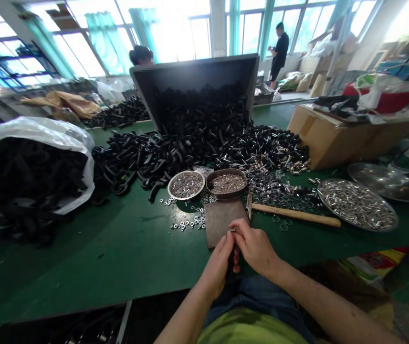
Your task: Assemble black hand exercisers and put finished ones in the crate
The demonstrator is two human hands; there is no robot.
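My left hand [219,262] and my right hand [256,246] meet close to the table's front edge, over the near side of a flat metal plate [223,220]. At their touching fingertips is a small shiny metal part [232,230], pinched by my right thumb and forefinger. My left fingers are closed too, but what lies inside them is hidden. A hammer [297,214] with a wooden handle lies to the right, its head by the plate. Loose nuts [190,223] are scattered left of the plate.
Behind the plate stand a round dish of nuts [186,185] and an oval tin of small metal parts [227,185]. A tipped grey bin [195,64] spills black handles [175,148]. At right are a tray of metal pins [358,205] and a cardboard box [351,138]; a plastic bag [89,167] is left.
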